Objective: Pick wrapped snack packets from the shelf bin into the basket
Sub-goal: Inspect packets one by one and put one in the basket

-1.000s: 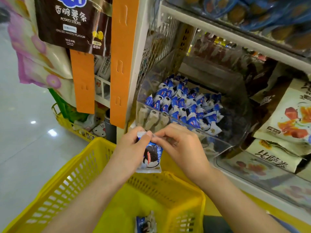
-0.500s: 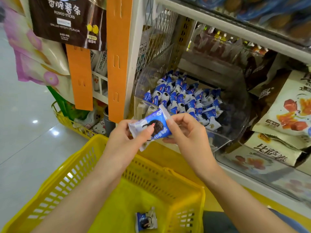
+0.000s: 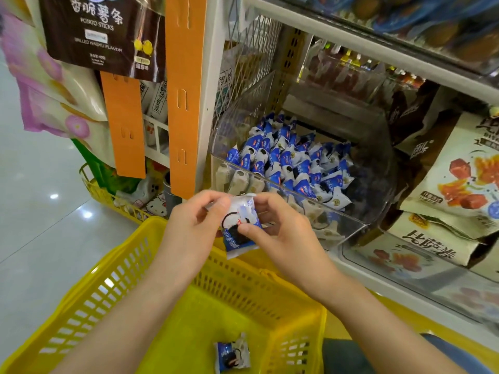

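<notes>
Tilted earlier, the snack packet (image 3: pixel 238 244) hung upright at centre frame above the yellow basket (image 3: pixel 89 287), left hand (image 3: pixel 189 230) and right hand (image 3: pixel 289 238) each pinching it in a closed grip; the shelf bin (image 3: pixel 351 222) sat right of centre.

The shelf (image 3: pixel 391 294) I'm picking from fills the frame's right half. On it sit a clear bin (image 3: pixel 375 168) of blue-white packets (image 3: pixel 291 163) at centre and pale snack bags (image 3: pixel 459 179) at right.
</notes>
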`<state>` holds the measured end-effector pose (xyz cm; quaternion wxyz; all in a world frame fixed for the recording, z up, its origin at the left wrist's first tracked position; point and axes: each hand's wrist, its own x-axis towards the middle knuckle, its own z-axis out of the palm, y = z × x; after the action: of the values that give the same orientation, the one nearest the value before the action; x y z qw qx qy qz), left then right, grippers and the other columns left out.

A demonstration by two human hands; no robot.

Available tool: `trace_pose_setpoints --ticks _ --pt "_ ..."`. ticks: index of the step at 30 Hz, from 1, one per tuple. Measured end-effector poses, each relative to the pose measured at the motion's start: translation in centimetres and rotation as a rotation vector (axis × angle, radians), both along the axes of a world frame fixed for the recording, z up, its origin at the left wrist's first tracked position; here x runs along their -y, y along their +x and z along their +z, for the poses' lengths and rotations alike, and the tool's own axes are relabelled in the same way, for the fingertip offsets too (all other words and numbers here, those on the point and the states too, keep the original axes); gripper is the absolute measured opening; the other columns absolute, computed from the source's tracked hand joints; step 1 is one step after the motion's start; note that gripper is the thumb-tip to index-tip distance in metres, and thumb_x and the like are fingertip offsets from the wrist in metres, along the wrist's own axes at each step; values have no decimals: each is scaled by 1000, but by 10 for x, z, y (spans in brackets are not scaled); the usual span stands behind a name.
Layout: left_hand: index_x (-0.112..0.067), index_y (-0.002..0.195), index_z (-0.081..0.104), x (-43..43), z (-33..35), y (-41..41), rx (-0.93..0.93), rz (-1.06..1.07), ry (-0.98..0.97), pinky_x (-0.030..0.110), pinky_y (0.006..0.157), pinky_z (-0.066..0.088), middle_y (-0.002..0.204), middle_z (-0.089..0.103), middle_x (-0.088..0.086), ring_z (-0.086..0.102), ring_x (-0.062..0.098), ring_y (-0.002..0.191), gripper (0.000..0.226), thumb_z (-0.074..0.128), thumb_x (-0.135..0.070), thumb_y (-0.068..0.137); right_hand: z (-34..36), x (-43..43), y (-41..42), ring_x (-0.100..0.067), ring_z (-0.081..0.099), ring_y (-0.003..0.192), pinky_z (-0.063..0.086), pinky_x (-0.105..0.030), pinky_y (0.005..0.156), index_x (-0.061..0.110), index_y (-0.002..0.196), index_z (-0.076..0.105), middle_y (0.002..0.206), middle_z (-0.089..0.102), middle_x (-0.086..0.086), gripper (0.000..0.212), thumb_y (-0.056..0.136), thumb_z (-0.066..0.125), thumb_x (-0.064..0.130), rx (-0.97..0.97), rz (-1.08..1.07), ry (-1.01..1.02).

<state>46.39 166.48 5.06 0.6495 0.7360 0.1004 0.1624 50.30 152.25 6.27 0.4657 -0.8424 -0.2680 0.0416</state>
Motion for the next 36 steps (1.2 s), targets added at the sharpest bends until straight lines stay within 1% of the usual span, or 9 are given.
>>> trace_pose_setpoints --ticks 3,7,11,16,19,25,30,33,36 --pt "-30 72 63 -3 -1 2 -20 21 9 35 64 54 67 67 -6 62 4 62 27 50 -18 92 -2 0 -1 1 61 90 53 -24 77 30 107 50 98 63 15 27 84 65 27 -22 22 -6" --pt "-30 72 61 0 -1 -1 5 -11 155 11 54 42 59 61 -12 55 -4 57 24 51 -20 92 1 0 -3 2 62 83 51 -16 71 26 102 57 87 65 14 15 90 55 34 -43 22 66" --pt "-30 73 57 6 1 -7 22 -24 339 6 51 36 57 50 -12 50 -8 58 21 51 -23 92 3 -1 0 0 62 74 50 -17 68 22 85 63 78 66 10 3 87 62 22 -7 -49 76" --pt "-28 71 55 5 3 -7 -12 -75 314 6 50 35 52 53 -24 48 -9 53 24 49 -20 94 1 1 -3 -4 58 78 51 -22 69 14 89 66 84 61 7 6 87 63 18 314 -9 -50" --pt "-30 77 55 5 2 -5 -42 -102 237 9 52 41 63 60 -22 54 -7 59 18 49 -24 93 1 3 -4 -4 58 77 51 -22 65 14 91 67 85 61 8 8 88 62 20 396 -41 -90" --pt "-23 82 52 4 -4 0 -260 -19 122 42 75 51 81 59 -1 61 21 79 20 43 -36 94 9 4 2 0 59 79 49 -13 66 19 91 63 83 61 13 4 87 61 17 210 -234 154" --pt "-17 81 64 4 9 5 -420 -154 -384 23 50 53 73 68 3 65 18 63 56 20 -49 95 11 5 2 -1 58 90 50 -16 77 13 90 67 93 62 7 8 85 63 8 308 -80 162" --pt "-18 94 67 0 8 3 -352 -132 -563 27 54 52 76 73 4 69 16 64 53 38 -61 81 7 5 0 -7 55 98 45 -18 83 6 88 70 99 63 -3 8 84 64 8 499 78 8" --pt "-18 90 72 0 6 2 -259 -50 -572 27 58 52 85 73 4 68 13 71 30 59 -43 81 5 5 0 -13 53 101 43 -20 84 10 91 72 104 64 -5 17 87 59 21 647 191 -153"
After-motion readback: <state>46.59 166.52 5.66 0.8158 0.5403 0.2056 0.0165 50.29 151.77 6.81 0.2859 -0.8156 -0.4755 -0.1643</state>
